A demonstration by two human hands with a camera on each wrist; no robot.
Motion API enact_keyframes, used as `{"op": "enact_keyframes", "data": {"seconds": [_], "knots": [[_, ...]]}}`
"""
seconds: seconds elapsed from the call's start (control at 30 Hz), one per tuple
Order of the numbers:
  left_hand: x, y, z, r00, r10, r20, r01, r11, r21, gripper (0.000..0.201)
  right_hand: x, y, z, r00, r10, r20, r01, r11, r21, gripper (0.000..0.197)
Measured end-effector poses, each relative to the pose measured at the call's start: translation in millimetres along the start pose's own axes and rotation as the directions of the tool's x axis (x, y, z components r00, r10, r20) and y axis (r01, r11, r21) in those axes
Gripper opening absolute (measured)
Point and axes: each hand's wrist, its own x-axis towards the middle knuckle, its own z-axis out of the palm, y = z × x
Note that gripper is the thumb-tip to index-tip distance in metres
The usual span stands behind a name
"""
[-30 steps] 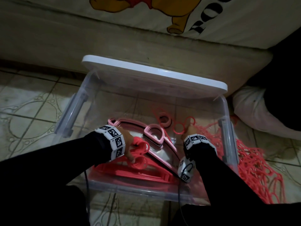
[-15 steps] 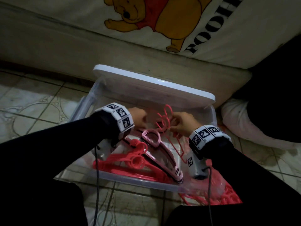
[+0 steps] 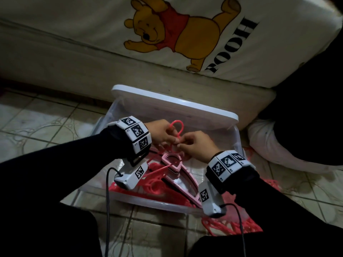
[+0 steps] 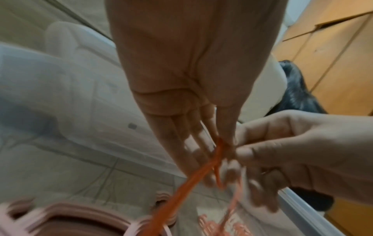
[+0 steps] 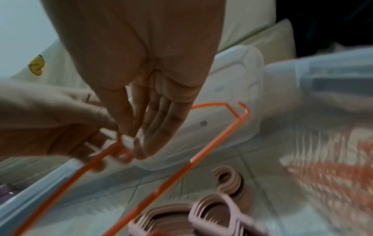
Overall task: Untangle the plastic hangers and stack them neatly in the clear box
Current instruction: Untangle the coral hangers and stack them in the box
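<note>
Above the middle of the clear box (image 3: pixel 236 143), both hands met on one thin hanger (image 3: pixel 177 127), left hand (image 3: pixel 161 133) and right hand (image 3: pixel 196 147) pinching its neck, hook up and far, body trailing down and near toward the stacked hangers (image 3: pixel 178 173).

The tiled floor (image 3: pixel 42 127), pale with curved line patterns, carries a clear box (image 3: pixel 148 202) that stands near the foot of a mattress (image 3: pixel 74 58) resting along the floor's far side. A white lid (image 3: pixel 167 104) leans behind the box against the mattress, and a heap of red hangers (image 3: pixel 232 226) lies on the tiles just beside the box's right near corner. A pale cushion (image 3: pixel 278 154) lies on the floor to the right of the box, against the mattress's end.
</note>
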Motion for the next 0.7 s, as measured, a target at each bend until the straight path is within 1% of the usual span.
{"op": "enact_keyframes", "data": {"seconds": [0.07, 0.1, 0.13, 0.2, 0.23, 0.27, 0.37, 0.43, 0.5, 0.6, 0.63, 0.7], "knots": [[0.8, -6.5, 1.5, 0.999, -0.026, 0.04, 0.026, 1.0, 0.017, 0.013, 5.0, 7.7, -4.5, 0.998, 0.019, -0.059, -0.023, 0.998, -0.062, 0.009], [1.6, -10.4, 3.2, 0.996, -0.045, 0.074, 0.043, 0.999, 0.032, 0.013, 7.2, 11.4, -6.2, 0.997, 0.005, -0.073, -0.015, 0.991, -0.134, 0.013], [2.1, -15.0, 4.9, 0.991, -0.068, 0.114, 0.064, 0.997, 0.041, 0.012, 8.7, 15.1, -7.1, 0.998, -0.027, -0.053, 0.015, 0.976, -0.217, 0.018], [3.3, -27.7, 9.5, 0.973, -0.124, 0.195, 0.124, 0.992, 0.012, 0.012, 9.9, 21.7, -3.5, 0.994, -0.067, 0.091, 0.096, 0.924, -0.371, 0.03], [3.4, -33.7, 12.2, 0.962, -0.144, 0.233, 0.151, 0.989, -0.009, 0.012, 10.1, 24.8, 0.9, 0.983, -0.058, 0.177, 0.129, 0.898, -0.421, 0.032], [4.2, -39.2, 15.0, 0.952, -0.152, 0.266, 0.161, 0.987, -0.011, 0.013, 9.8, 27.4, 6.2, 0.967, -0.046, 0.25, 0.156, 0.884, -0.441, 0.029], [9.0, -51.5, 19.6, 0.936, -0.164, 0.312, 0.148, 0.986, 0.073, 0.016, 12.0, 34.1, 21.5, 0.904, -0.038, 0.425, 0.24, 0.87, -0.432, 0.017], [11.9, -55.2, 20.9, 0.929, -0.188, 0.318, 0.174, 0.982, 0.072, 0.014, 15.6, 36.7, 29.9, 0.858, -0.039, 0.512, 0.29, 0.859, -0.421, 0.015], [14.2, -58.0, 22.9, 0.923, -0.224, 0.311, 0.199, 0.974, 0.111, 0.012, 19.6, 40.2, 38.9, 0.816, -0.018, 0.578, 0.312, 0.855, -0.414, 0.014], [21.6, -61.8, 25.8, 0.914, -0.292, 0.281, 0.215, 0.937, 0.275, 0.018, 23.8, 45.7, 51.1, 0.766, 0.032, 0.642, 0.312, 0.855, -0.415, 0.009], [23.9, -63.0, 26.8, 0.905, -0.316, 0.285, 0.21, 0.914, 0.347, 0.018, 25.2, 47.8, 54.8, 0.75, 0.041, 0.66, 0.313, 0.857, -0.409, 0.008], [25.7, -64.7, 26.9, 0.875, -0.374, 0.308, 0.219, 0.872, 0.438, 0.018, 27.0, 48.8, 63.6, 0.71, 0.033, 0.703, 0.366, 0.836, -0.409, 0.01]]}}
